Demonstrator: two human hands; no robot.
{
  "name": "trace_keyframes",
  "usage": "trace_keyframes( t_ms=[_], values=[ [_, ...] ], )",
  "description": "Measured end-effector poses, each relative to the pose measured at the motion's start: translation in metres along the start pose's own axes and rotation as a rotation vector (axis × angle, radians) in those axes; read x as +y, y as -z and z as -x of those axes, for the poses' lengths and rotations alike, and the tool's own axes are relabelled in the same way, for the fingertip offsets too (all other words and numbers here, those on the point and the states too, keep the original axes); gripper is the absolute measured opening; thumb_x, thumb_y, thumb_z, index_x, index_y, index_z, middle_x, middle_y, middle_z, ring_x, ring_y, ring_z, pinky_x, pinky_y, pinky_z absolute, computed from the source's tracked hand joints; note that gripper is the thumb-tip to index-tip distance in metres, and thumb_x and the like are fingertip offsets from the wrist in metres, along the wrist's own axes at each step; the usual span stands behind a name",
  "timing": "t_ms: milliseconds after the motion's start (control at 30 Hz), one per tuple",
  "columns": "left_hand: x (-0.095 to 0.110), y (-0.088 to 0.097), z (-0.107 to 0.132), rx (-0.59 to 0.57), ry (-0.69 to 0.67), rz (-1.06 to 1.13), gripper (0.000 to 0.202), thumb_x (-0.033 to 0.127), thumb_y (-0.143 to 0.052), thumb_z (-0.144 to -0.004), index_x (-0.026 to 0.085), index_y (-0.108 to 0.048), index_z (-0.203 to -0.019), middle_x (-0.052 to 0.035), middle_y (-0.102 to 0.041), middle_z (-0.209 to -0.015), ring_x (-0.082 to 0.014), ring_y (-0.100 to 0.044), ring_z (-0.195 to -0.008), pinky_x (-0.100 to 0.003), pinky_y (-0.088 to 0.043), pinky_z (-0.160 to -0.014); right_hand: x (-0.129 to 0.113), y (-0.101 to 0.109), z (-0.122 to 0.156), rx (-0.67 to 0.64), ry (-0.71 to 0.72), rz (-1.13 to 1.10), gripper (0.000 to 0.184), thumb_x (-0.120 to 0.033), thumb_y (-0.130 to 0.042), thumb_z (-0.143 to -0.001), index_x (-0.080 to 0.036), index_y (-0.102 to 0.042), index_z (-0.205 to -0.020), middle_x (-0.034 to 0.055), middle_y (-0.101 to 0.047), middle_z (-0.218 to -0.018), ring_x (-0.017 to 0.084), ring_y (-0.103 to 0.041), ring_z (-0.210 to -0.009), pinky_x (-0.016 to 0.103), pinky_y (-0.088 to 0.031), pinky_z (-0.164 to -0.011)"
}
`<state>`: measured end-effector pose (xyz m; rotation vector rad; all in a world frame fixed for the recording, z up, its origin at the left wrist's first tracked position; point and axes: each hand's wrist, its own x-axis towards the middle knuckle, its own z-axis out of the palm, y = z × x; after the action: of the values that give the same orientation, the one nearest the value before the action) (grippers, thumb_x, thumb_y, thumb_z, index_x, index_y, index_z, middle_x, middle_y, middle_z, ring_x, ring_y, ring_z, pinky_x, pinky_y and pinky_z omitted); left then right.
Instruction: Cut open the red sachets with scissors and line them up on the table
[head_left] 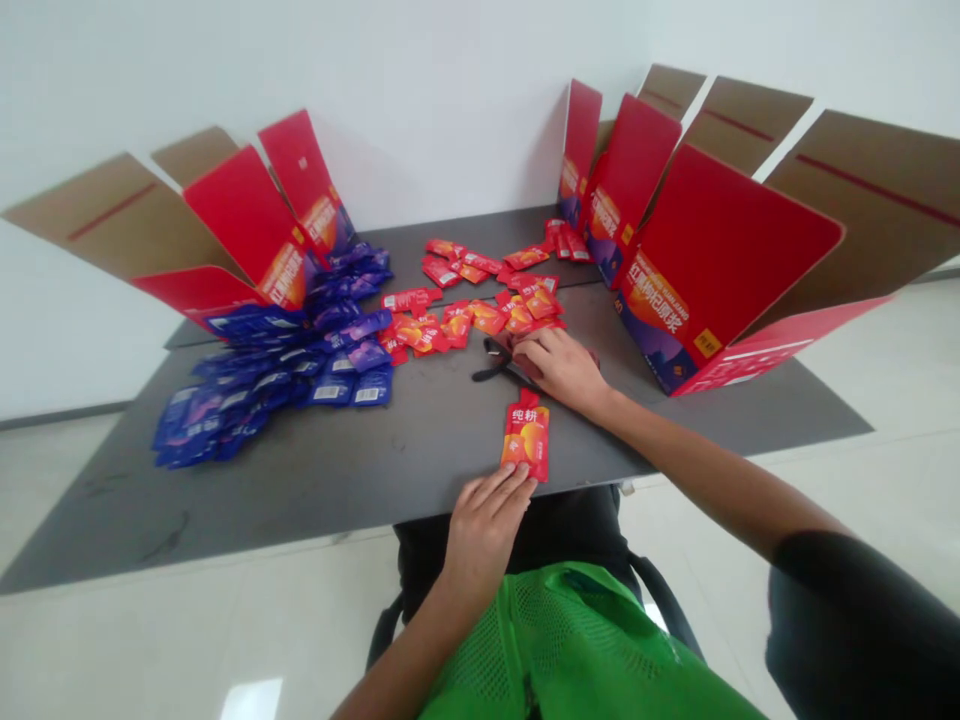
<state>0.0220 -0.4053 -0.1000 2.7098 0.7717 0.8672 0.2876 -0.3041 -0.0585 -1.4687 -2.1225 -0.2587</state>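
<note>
A red and orange pouch (pixel 527 435) with a narrow spout end lies flat at the table's front edge, its spout pointing away from me. My left hand (pixel 484 520) has its fingers together and holds the pouch's near end. Just beyond the spout, my right hand (pixel 559 365) curls its fingers over a dark, narrow object with a black loop (pixel 491 360) at its left end. The hand covers most of that object, so I cannot tell its kind. Several more red pouches (pixel 487 318) lie scattered past my right hand.
A heap of blue and purple pouches (pixel 255 375) spreads over the left of the grey table (pixel 322 500). Behind it stand red cartons (pixel 244 215) with raised flaps. More open red cartons (pixel 720 250) line the right side. A white wall (pixel 450 110) rises behind the table.
</note>
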Motion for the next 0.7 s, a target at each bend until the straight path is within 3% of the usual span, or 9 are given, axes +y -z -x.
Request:
trace_keyframes(
  t_ms=[167, 300, 400, 500, 700],
  values=[
    [0.005, 0.005, -0.005, -0.052, -0.011, -0.047, 0.04, 0.024, -0.06, -0.106, 0.016, -0.056, -0.145, -0.0109, -0.069, -0.137, -0.0281, -0.063, -0.126, -0.044, -0.054, -0.101, -0.004, 0.032, 0.032, 0.237, -0.189, -0.078, 0.016, -0.032, -0.059, -0.102, -0.025, -0.065, -0.115, 0.0106, -0.067, -0.117, 0.028, -0.062, -0.107, 0.044, -0.053, -0.091],
    [0.009, -0.002, -0.011, -0.016, 0.04, -0.152, 0.052, 0.037, -0.072, -0.098, 0.018, -0.057, -0.145, -0.0144, -0.062, -0.144, -0.0352, -0.058, -0.129, -0.05, -0.053, -0.103, -0.011, 0.048, 0.069, 0.298, -0.346, -0.157, 0.018, -0.038, -0.065, -0.099, -0.025, -0.064, -0.112, 0.0098, -0.066, -0.111, 0.028, -0.064, -0.104, 0.045, -0.054, -0.09],
    [0.01, -0.004, -0.018, -0.045, 0.041, -0.176, 0.055, 0.037, -0.075, -0.096, 0.016, -0.058, -0.144, -0.0156, -0.06, -0.144, -0.0346, -0.058, -0.128, -0.049, -0.055, -0.102, -0.012, 0.05, 0.091, 0.329, -0.441, -0.173, 0.018, -0.041, -0.065, -0.098, -0.026, -0.064, -0.108, 0.0091, -0.066, -0.108, 0.028, -0.064, -0.101, 0.045, -0.055, -0.087],
    [0.01, 0.001, -0.024, -0.072, 0.049, -0.181, 0.047, 0.037, -0.079, -0.093, 0.018, -0.065, -0.134, -0.0116, -0.068, -0.129, -0.0304, -0.064, -0.111, -0.046, -0.059, -0.091, -0.011, 0.049, 0.105, 0.375, -0.513, -0.176, 0.021, -0.045, -0.066, -0.096, -0.027, -0.064, -0.105, 0.0086, -0.067, -0.104, 0.029, -0.065, -0.097, 0.045, -0.055, -0.084],
    [0.007, 0.011, -0.029, -0.07, -0.017, -0.195, 0.036, 0.039, -0.079, -0.093, 0.02, -0.072, -0.123, -0.0071, -0.073, -0.111, -0.0235, -0.067, -0.093, -0.037, -0.062, -0.076, -0.006, 0.045, 0.11, 0.472, -0.666, -0.253, 0.03, -0.054, -0.069, -0.092, -0.026, -0.065, -0.102, 0.0074, -0.068, -0.101, 0.029, -0.067, -0.094, 0.045, -0.054, -0.083]
  ],
)
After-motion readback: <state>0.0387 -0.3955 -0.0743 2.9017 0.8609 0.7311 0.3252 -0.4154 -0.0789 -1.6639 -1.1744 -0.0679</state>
